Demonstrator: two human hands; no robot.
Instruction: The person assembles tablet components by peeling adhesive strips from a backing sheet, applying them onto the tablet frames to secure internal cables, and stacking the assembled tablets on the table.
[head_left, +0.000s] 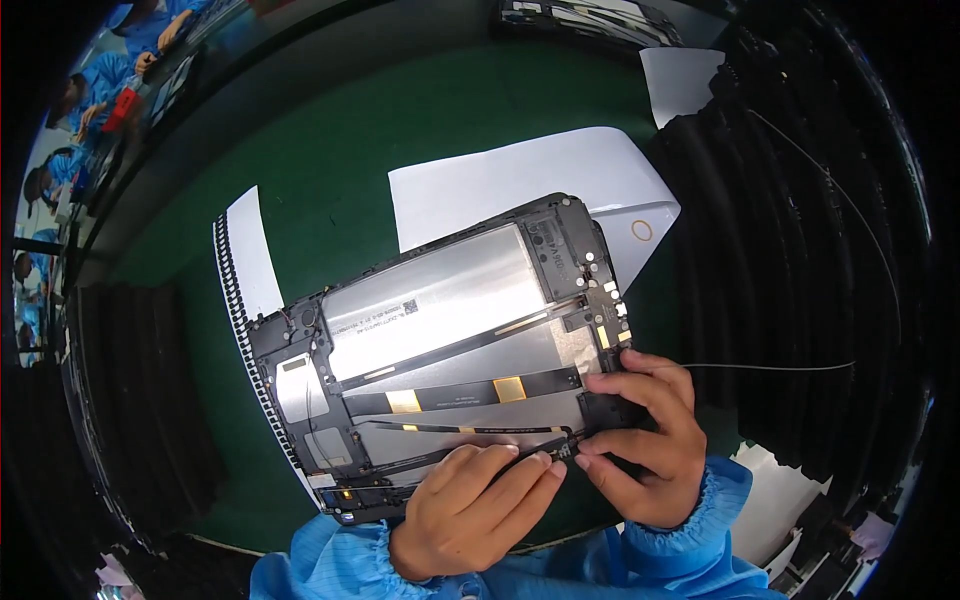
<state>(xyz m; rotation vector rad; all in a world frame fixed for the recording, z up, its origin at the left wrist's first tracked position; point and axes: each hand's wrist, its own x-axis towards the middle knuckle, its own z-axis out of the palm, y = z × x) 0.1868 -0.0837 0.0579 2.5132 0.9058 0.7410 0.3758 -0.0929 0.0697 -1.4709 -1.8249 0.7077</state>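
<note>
An opened tablet [560, 345] lies tilted in front of me, its insides facing up. It has a black frame, a large silver battery [430, 300] and a dark flat ribbon cable [455, 397] with yellow patches. Along its near edge, my left hand [475, 510] is closed, bent fingertips together on the dark rim beside a small black part [565, 449]; its thumb is hidden. At the near right corner my right hand [655, 440] is closed, with thumb and a fingertip almost meeting by that part. Whatever sits between them is too small to make out. Its index finger touches the tablet higher up.
White paper sheets [450, 190] lie on the green mat [330, 170], one with a yellow ring mark [641, 231]. A black-toothed strip [245, 330] runs along the left. Stacked black trays [810, 250] flank the right, with a thin pale wire [770, 367]. Co-workers [100, 80] sit far left.
</note>
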